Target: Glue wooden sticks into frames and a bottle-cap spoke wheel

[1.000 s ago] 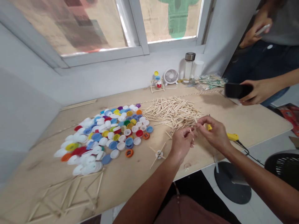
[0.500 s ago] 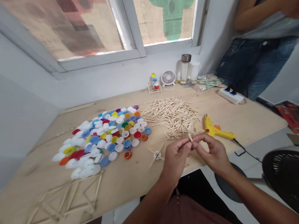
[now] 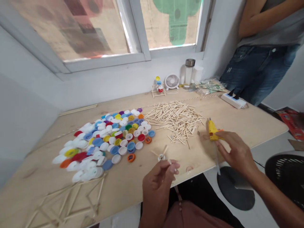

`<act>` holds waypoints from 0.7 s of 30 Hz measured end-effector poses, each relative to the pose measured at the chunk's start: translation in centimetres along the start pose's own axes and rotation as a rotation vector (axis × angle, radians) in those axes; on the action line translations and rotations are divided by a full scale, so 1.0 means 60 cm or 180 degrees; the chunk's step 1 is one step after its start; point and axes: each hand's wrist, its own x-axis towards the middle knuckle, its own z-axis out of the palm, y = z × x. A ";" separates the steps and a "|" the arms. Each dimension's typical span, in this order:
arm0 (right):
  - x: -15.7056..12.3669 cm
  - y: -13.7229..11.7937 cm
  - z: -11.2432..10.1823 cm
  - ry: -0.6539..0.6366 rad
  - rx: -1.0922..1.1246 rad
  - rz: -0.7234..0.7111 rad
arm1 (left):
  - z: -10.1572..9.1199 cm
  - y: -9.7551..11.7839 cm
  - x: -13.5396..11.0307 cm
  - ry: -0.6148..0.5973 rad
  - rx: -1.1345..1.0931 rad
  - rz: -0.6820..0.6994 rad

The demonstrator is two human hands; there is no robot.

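My left hand point(image 3: 158, 182) is near the table's front edge, thumb and fingertips pinched on a short wooden stick point(image 3: 169, 161), only its pale end showing. Just beyond those fingers lies a white bottle cap point(image 3: 161, 157) with thin sticks spreading from it, partly hidden by the hand. Over to the right, my right hand point(image 3: 235, 153) has its fingers closed around the handle of a yellow glue gun point(image 3: 212, 130), whose nozzle points away from me. A pale, translucent stick point(image 3: 218, 162) hangs below the gun. The handle is mostly covered by the fingers.
Loose short sticks point(image 3: 177, 117) form a pile mid-table, with many coloured bottle caps point(image 3: 97, 142) to its left. A stick frame point(image 3: 68, 202) lies front left. At the back stand a small fan point(image 3: 172, 81) and a bottle point(image 3: 189, 72); a power strip point(image 3: 234, 100) and a person are right.
My hands have separated. The right one let go of the stick and moved right onto the glue gun; the left moved left and nearer to me, keeping the stick.
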 end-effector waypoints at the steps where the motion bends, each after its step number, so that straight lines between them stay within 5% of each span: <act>1: -0.004 0.030 0.001 -0.0118 -0.0306 0.0072 | -0.010 0.002 -0.005 0.0020 0.0033 -0.0041; 5: -0.009 0.120 0.012 -0.0987 -0.0743 0.0095 | -0.038 -0.001 -0.019 0.0321 0.0082 -0.0105; 10: 0.015 0.172 0.014 -0.1610 -0.0468 -0.0013 | -0.053 -0.012 -0.021 0.0571 -0.0006 -0.0181; 21: 0.048 0.236 -0.015 -0.2184 -0.0444 -0.0418 | -0.052 -0.018 -0.019 0.0728 -0.0260 -0.0454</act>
